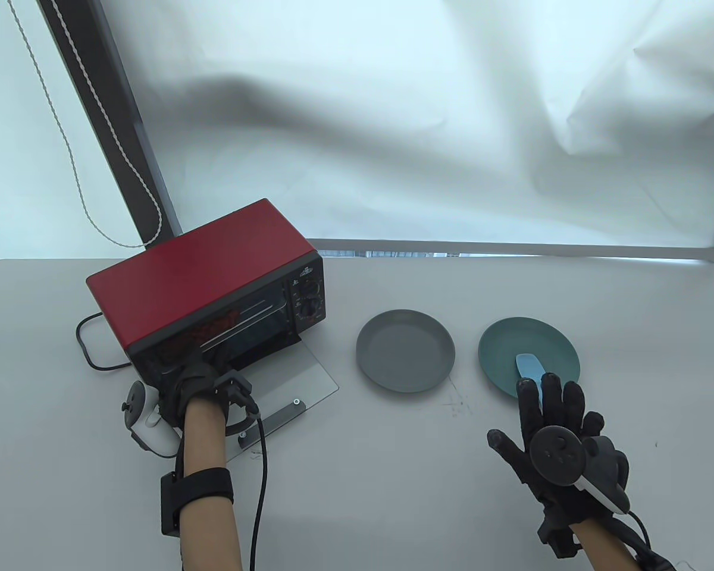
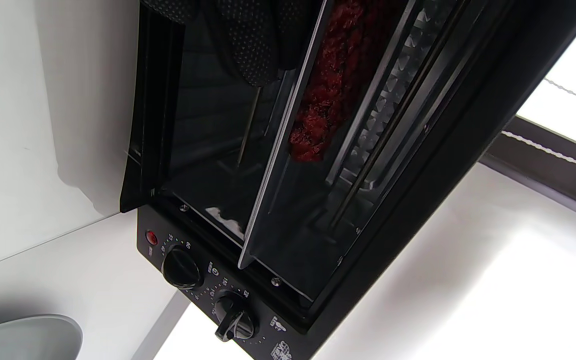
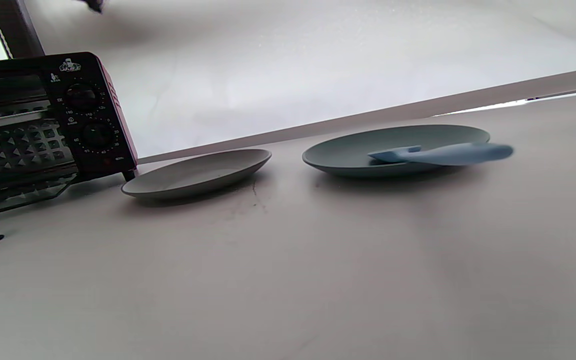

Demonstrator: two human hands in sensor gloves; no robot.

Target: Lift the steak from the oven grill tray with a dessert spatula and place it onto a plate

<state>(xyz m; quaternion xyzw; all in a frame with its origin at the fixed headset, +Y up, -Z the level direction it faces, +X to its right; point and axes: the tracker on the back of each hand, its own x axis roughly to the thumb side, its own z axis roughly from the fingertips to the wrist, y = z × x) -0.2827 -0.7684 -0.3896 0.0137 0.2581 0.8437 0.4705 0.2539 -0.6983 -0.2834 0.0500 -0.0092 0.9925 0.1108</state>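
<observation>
Two gloved hands work near the table's front edge. Right hand (image 1: 556, 440) lies spread, fingers straight, fingertips over the blue spatula (image 1: 529, 367), whose blade rests in the teal plate (image 1: 506, 345). Left hand (image 1: 193, 386) reaches into the red oven (image 1: 214, 285); its grip cannot be told. Left of the teal plate sits the grey plate (image 1: 406, 351). Farther in, the steak (image 2: 328, 95) lies on the tray (image 2: 288, 210) inside.
</observation>
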